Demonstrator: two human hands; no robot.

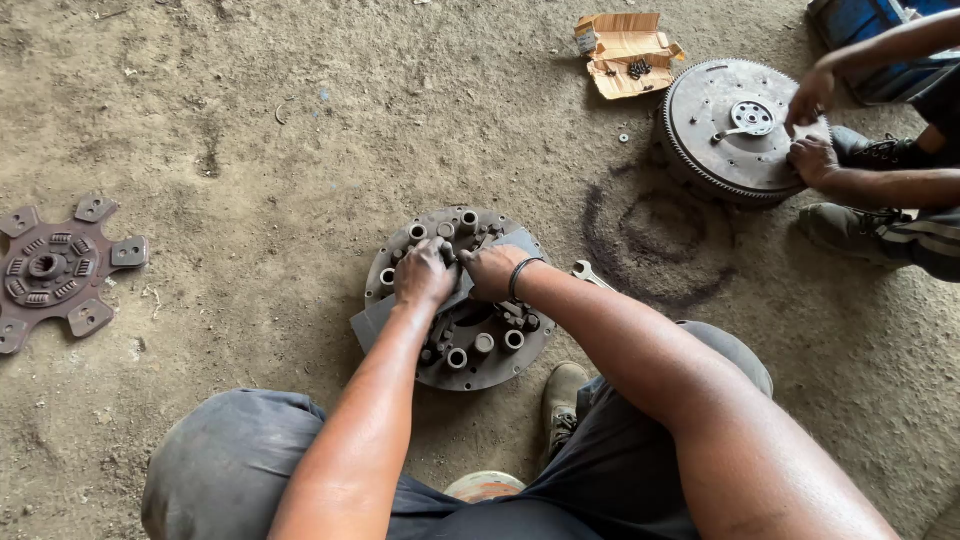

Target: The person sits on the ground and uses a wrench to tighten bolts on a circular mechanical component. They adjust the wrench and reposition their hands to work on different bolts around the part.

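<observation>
A dirt floor (250, 120) carried everything; both hands, left hand (423, 275) and right hand (492, 272), were clenched on a flat bar (372, 322) across the clutch plate (480, 365); a flywheel (715, 150) lay near the floor's far-right corner.

A vehicle repair workshop with a bare dirt floor (300, 120). Heavy drivetrain parts lie directly on it: a clutch pressure plate (455, 355) at centre, a clutch disc (55, 268) at 9 o'clock, a toothed flywheel (715, 130) and torn cardboard box (625, 50) at 1 o'clock.
</observation>
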